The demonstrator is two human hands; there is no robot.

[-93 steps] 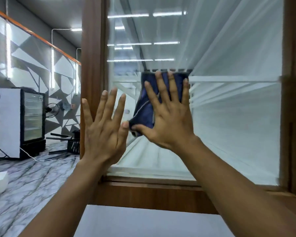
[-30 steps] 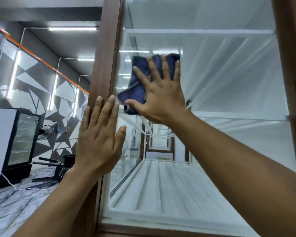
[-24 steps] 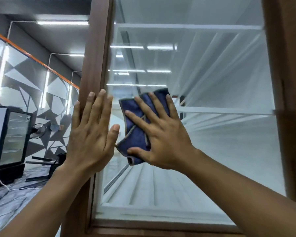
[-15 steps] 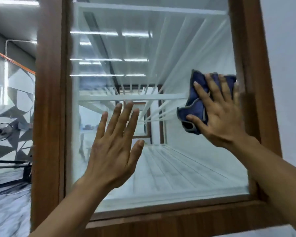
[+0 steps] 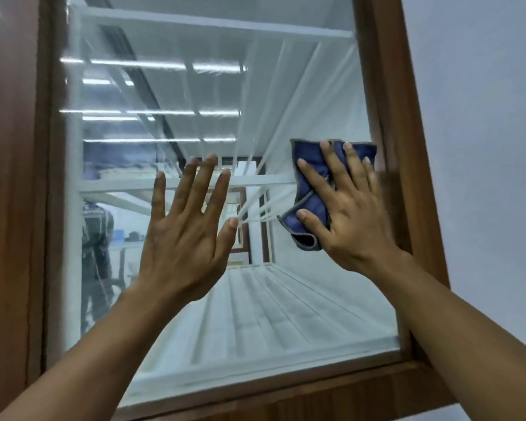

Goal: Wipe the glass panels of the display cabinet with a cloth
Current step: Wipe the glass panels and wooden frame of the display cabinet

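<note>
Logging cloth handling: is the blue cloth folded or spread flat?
Folded: the blue cloth shows doubled grey-trimmed edges and a rolled lower corner under the right hand.

Bright, even light. Tube lights (image 5: 152,64) glare as streaks on the glass panel (image 5: 286,314). The wooden frame (image 5: 389,86) leans from wide-angle distortion, slightly blurred.

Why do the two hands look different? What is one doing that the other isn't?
The right hand presses a blue cloth flat on the glass panel; the left hand holds nothing. The right hand is beside the wooden frame on the right; the left hand is near the panel's middle. Both are raised with straight, spread fingers.
</note>
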